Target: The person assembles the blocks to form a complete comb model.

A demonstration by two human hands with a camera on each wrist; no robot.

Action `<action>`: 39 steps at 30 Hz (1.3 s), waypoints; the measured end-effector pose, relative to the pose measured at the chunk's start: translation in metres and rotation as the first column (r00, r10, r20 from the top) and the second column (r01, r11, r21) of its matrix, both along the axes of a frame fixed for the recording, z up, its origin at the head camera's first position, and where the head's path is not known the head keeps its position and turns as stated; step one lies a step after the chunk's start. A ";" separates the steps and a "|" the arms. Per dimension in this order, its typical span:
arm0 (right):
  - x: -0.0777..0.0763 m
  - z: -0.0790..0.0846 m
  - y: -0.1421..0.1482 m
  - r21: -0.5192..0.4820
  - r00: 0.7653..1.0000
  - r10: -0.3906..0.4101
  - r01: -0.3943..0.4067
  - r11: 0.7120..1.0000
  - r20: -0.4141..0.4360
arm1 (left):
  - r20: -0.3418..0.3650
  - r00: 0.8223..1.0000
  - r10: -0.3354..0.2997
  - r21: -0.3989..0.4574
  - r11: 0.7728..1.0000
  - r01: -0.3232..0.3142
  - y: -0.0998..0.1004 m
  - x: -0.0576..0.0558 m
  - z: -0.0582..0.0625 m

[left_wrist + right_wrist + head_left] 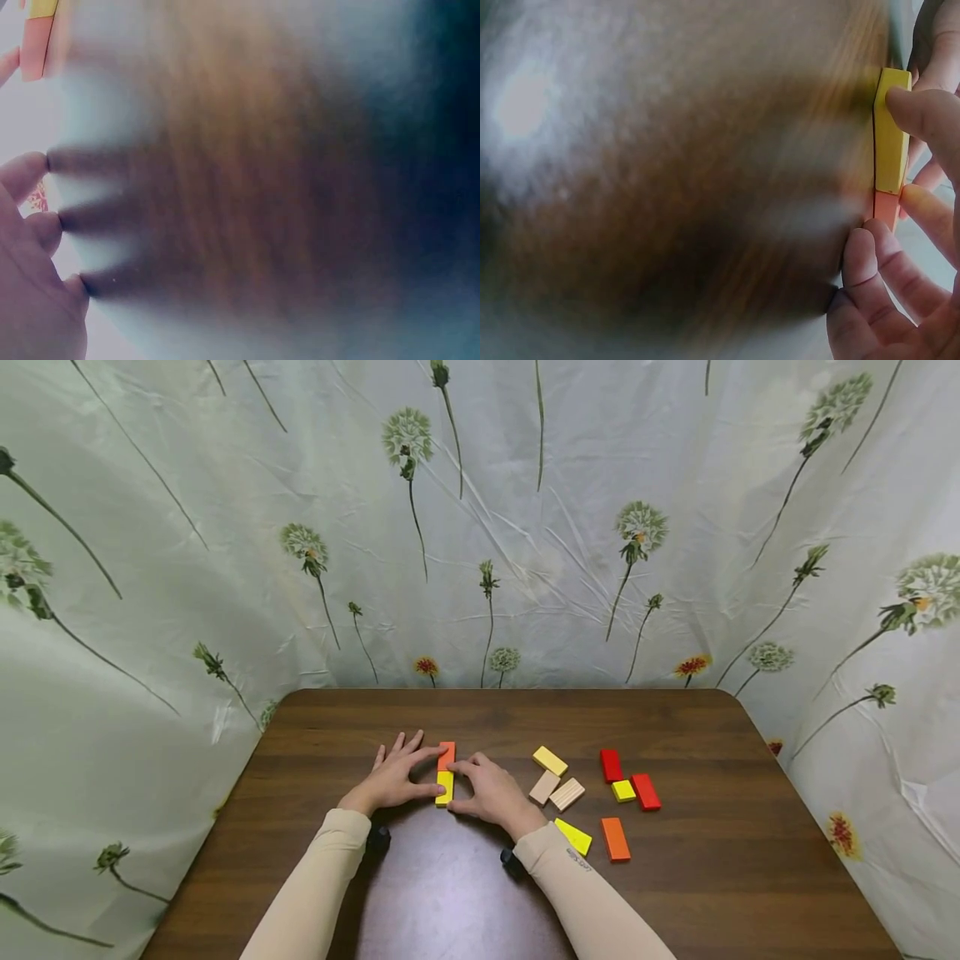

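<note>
An orange block (447, 755) and a yellow block (445, 787) lie end to end on the table in one straight line. My left hand (390, 781) is on their left side, its index fingertip at the orange block and its thumb at the yellow one. The other left fingers spread out over the table. From the right, my right hand (491, 793) touches the pair, with the index fingertip near the seam and the thumb by the yellow block's near end. In the right wrist view the thumb (911, 105) overlaps the yellow block (891, 150).
To the right lie several loose blocks: pale yellow (550, 761), plain wood (544, 787), ridged wood (567, 794), red (611, 766), another red (646, 792), small yellow (623, 791), yellow tapered (573, 837) and orange (615, 839). A flower-print curtain (525, 527) hangs behind the brown table (712, 893).
</note>
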State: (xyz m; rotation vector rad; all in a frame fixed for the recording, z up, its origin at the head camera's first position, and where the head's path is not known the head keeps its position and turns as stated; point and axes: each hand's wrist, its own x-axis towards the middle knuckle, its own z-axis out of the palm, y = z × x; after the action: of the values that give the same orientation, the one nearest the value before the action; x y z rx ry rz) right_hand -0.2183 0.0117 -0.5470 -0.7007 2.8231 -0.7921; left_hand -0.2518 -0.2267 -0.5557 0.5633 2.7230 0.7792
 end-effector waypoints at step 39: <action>-0.021 0.028 0.131 -0.100 0.994 -0.087 0.094 0.990 0.067 | 0.001 1.000 0.016 -0.025 1.000 -0.016 0.001 0.000 -0.001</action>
State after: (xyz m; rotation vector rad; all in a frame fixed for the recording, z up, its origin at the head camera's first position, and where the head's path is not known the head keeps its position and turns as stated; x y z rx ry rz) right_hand -0.2391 0.1424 -0.5191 -0.5541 2.7917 -0.9636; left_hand -0.2517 -0.2257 -0.5567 0.5354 2.7354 0.7481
